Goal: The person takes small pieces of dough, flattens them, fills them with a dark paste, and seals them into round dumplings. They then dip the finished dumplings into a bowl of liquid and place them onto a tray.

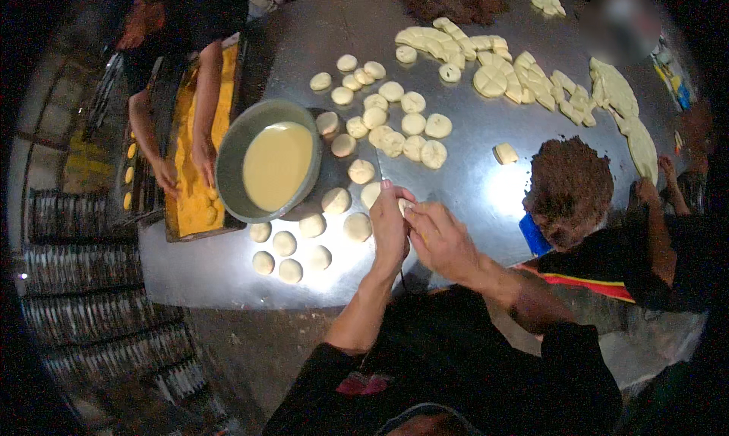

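Note:
My left hand (pixel 390 226) and my right hand (pixel 443 238) meet above the near edge of a metal table (pixel 472 219). Between them is a small dough piece (pixel 405 205), mostly covered by my fingers. The left hand cups it with the thumb pointing up, while the right fingers pinch its top. Just beyond my left hand lies a round dough ball (pixel 371 196), partly hidden by it. Several more flattened dough balls (pixel 357 227) are spread to the left and farther back. A cut dough piece (pixel 505 153) sits apart to the right, near a brown crumbly mound (pixel 569 188).
A large bowl of pale yellow liquid (pixel 279 168) stands at left. Beyond it, a co-worker's hands (pixel 203 157) work in a tray of yellow crumbs (pixel 191 208). Cut dough (pixel 495 77) lies at the back. At right, another person's hand (pixel 647 191) touches a dough strip (pixel 641 145).

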